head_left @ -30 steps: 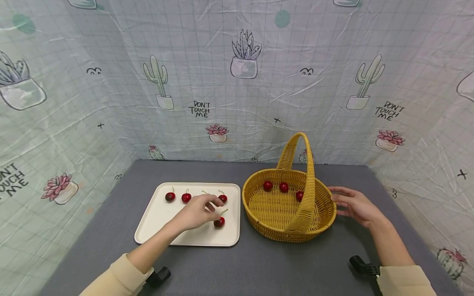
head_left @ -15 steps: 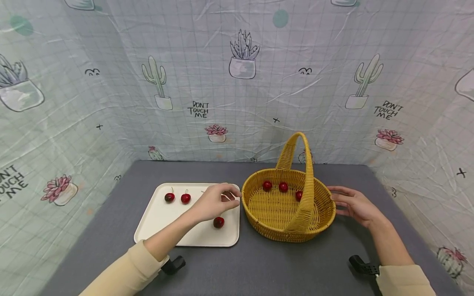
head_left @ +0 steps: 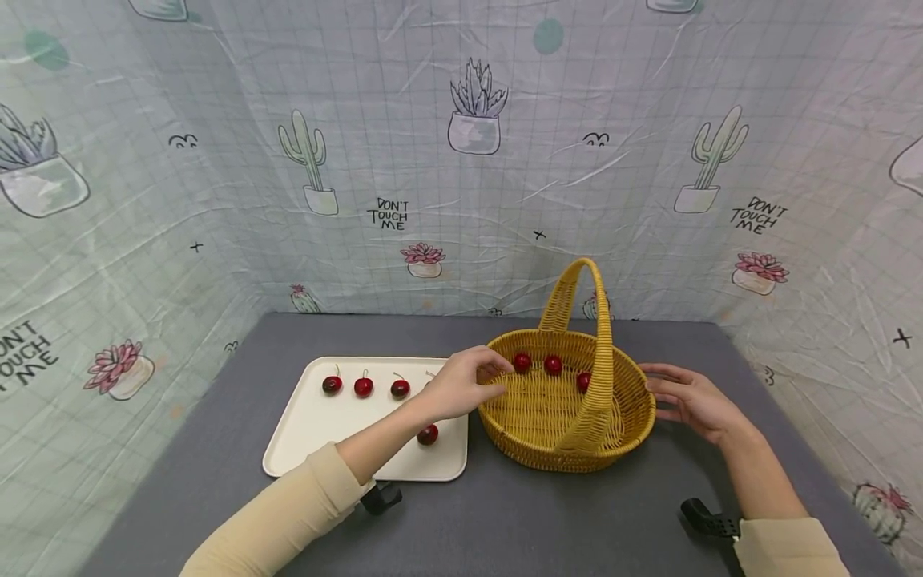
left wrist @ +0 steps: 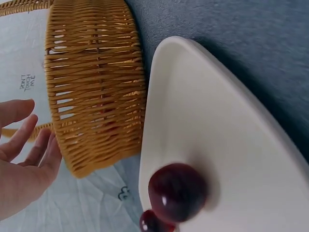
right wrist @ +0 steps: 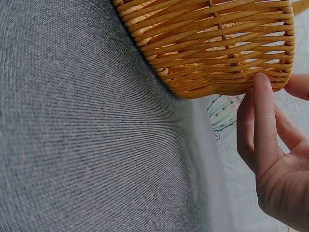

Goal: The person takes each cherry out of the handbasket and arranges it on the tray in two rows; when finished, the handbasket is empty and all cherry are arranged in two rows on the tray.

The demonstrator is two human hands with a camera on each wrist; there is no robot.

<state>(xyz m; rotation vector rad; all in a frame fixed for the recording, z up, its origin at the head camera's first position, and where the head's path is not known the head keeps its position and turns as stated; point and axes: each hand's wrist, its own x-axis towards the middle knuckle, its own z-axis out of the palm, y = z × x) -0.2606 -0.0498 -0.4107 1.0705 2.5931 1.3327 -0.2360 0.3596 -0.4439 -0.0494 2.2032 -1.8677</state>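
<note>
My left hand [head_left: 461, 385] reaches over the left rim of a yellow wicker basket [head_left: 505, 437], fingers loosely bent. No held thing shows in it in the left wrist view, where the hand [left wrist: 24, 164] appears beside the basket [left wrist: 96, 77]. Three red cherries, one a cherry [head_left: 553, 365] near the back wall, lie inside the basket. Straight fingers of my right hand [head_left: 695, 405] touch the basket's right side; the right wrist view shows a fingertip [right wrist: 263, 84] against the weave. Several stemmed cherries, among them a dark cherry [head_left: 400, 389], lie on a white tray [head_left: 310, 441]. My left forearm partly covers it.
The basket's tall arched handle [head_left: 604, 353] rises over its middle. Tray and basket stand side by side on a grey cloth-covered table [head_left: 534, 521]. A patterned curtain [head_left: 346, 160] encloses the back and sides.
My left hand has moved right, from above the tray to over the basket's left rim. Cherries that it covered show again. My right hand and the basket have stayed put.
</note>
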